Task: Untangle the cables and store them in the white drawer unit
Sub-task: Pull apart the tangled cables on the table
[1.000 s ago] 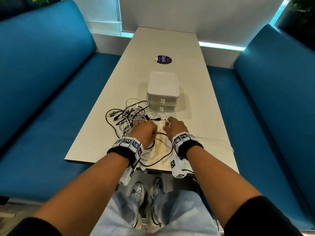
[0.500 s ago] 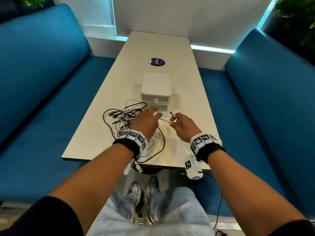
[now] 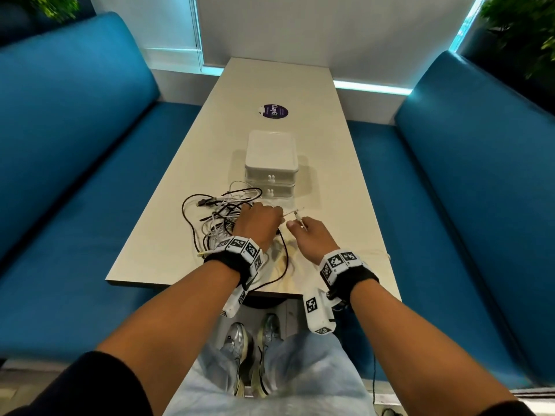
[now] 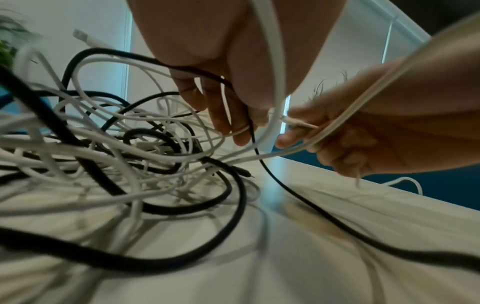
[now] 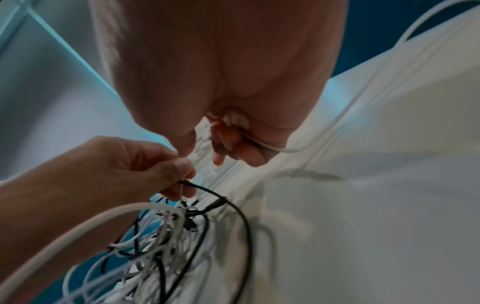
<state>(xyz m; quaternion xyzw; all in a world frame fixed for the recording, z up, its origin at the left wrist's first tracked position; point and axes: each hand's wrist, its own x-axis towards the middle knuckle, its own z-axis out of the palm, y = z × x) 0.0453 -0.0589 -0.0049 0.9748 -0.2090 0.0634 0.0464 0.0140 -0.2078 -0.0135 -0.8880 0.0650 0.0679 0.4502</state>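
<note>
A tangle of black and white cables point(image 3: 216, 219) lies on the near half of the table, just in front of the white drawer unit point(image 3: 271, 157), whose two drawers are closed. My left hand point(image 3: 277, 216) sits at the tangle's right edge and pinches a thin white cable point(image 3: 289, 214), with a black lead point(image 5: 221, 197) hanging beside its fingers. My right hand point(image 3: 295, 225), close to the right of it, grips the same white cable near its plug point(image 3: 298, 217). In the right wrist view its fingers point(image 5: 233, 144) curl round that cable. Loops of the tangle point(image 4: 145, 144) fill the left wrist view.
The pale table point(image 3: 339, 181) runs away from me between two blue benches point(image 3: 75, 163) point(image 3: 468, 175). A purple round sticker point(image 3: 273, 111) lies beyond the drawer unit. A white cable point(image 3: 378, 253) trails off the table's right edge, and a black one point(image 3: 283, 265) loops near the front edge.
Both hands moved from the front of the tangle towards the drawer unit. The left hand's outstretched fingers have curled onto the white cable that the right hand lifted out.
</note>
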